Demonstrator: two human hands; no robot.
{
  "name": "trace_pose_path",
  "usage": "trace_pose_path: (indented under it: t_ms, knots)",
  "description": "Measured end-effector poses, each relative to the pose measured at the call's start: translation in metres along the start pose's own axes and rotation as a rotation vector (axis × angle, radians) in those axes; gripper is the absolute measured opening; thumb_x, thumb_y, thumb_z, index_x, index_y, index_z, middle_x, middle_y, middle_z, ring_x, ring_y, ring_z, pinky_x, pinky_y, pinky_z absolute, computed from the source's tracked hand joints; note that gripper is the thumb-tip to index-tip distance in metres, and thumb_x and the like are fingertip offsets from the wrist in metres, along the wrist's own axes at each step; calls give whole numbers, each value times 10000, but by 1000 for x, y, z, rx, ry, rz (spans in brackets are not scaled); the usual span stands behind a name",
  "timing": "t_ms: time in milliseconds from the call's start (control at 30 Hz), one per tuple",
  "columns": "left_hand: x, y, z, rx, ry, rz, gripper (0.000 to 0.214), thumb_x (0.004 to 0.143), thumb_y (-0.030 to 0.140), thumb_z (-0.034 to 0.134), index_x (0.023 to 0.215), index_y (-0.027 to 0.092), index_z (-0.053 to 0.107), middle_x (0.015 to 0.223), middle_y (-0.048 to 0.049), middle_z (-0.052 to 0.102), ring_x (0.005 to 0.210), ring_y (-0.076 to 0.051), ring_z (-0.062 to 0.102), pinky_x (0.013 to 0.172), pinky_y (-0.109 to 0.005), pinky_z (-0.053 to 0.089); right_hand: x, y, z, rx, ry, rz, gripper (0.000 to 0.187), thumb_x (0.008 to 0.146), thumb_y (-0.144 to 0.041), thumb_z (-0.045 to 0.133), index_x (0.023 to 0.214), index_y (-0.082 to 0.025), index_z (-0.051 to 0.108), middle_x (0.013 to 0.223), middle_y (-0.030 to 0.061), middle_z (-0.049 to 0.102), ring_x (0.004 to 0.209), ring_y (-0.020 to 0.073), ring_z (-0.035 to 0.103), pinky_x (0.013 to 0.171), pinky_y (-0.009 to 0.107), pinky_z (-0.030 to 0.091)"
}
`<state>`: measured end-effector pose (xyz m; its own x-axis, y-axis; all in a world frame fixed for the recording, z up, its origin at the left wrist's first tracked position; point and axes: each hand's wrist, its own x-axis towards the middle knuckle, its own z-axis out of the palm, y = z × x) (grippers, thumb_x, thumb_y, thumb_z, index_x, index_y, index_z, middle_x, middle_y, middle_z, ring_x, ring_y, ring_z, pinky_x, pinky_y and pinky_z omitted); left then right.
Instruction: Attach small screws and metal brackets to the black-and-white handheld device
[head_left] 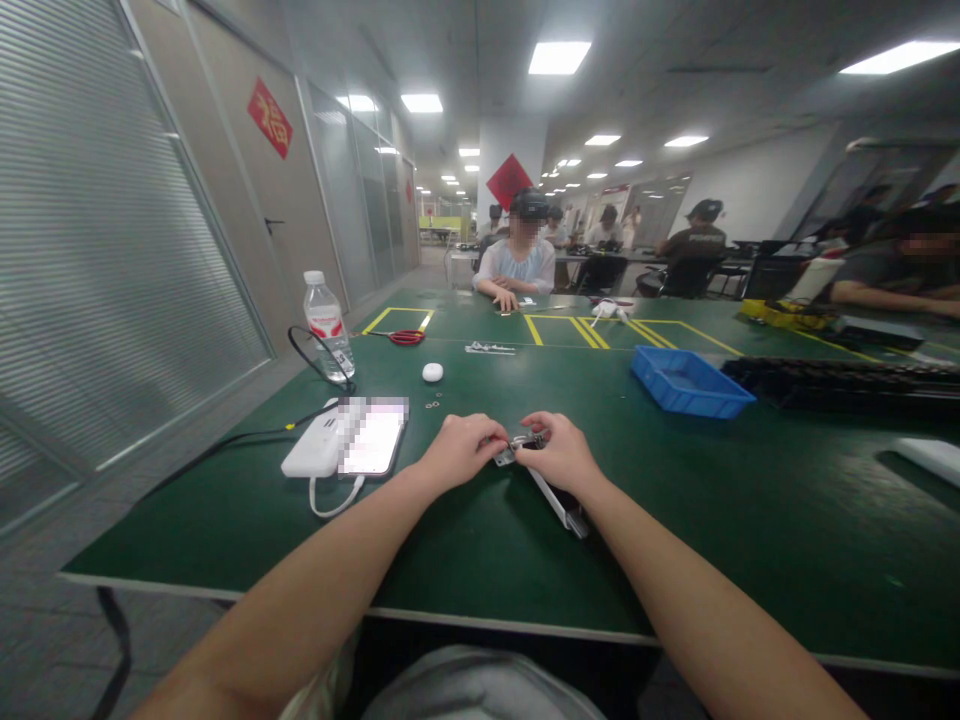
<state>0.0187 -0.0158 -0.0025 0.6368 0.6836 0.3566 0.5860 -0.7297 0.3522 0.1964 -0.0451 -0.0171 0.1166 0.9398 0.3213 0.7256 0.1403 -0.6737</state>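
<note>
A long, narrow metal rail-like part [553, 502] with a dark inside lies slanted on the green table in front of me. My right hand [561, 455] is wrapped over its far end, thumb and fingers closed round it. Silvery fittings show between the two hands. My left hand [466, 447] pinches at a small metal plate [503, 458] with holes, at the rail's far end. The fingertips of both hands nearly meet there, and they hide how the plate and rail join.
A blue plastic tray [691, 382] stands to the right. On the left are a power bank [313, 447] cabled to a phone [379, 440], a water bottle [325, 325], and a white case [433, 372] with small rings nearby. Red-handled scissors [406, 338] lie farther back. A person [517, 262] sits opposite.
</note>
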Motion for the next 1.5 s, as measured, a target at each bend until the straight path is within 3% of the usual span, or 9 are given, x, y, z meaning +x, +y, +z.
trace_pose_path:
  t_ms: [867,1100,1500]
  knots:
    - [-1,1,0,-84,27,17,174,787,171,525,875,184,675,767,0,665,706,-116,584,702,-218,431,0,-1,-3,-19,-1,9,390,547,-253,658,926,-160,661,866,44,582,744,152,548,723,286,449]
    - [-3,5,-4,-57,-8,17,189,742,307,640,896,202,668,828,-1,667,777,-141,594,720,-235,426,0,0,-2,-25,7,1,388,538,-244,666,919,-168,661,865,38,581,737,149,551,719,286,451]
    - [-1,1,-2,-20,-12,43,107,803,247,589,870,211,663,858,1,664,826,-136,596,758,-244,402,-1,-1,-3,-13,9,2,379,546,-253,667,918,-181,661,868,35,586,744,151,557,719,287,456]
